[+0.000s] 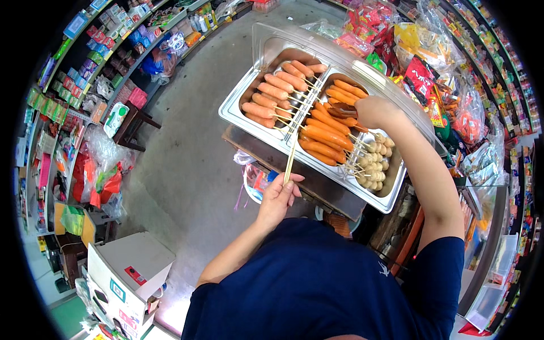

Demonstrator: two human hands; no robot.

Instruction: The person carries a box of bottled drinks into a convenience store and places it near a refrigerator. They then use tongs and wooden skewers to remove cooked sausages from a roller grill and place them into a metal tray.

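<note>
My left hand [278, 197] pinches a few thin wooden sticks [290, 161], whose far ends reach over the front rim of a steel food tray [255, 138]. My right hand [372, 111] is down in the middle compartment, its fingertips at a dark brown sausage [341, 110]; its grip is hidden from above. Around it lie several orange skewered sausages [327, 134]. Pink skewered sausages [274, 91] rest in the left compartment, sticks pointing right. Skewered pale balls [374, 163] fill part of the right compartment.
A clear plastic lid [340, 55] stands raised along the tray's far side. Beneath the tray is a dark table [297, 180]. Bagged snacks [425, 80] crowd the far right. Stocked shelves [110, 46], a dark stool [131, 129] and a white cabinet [131, 263] stand left.
</note>
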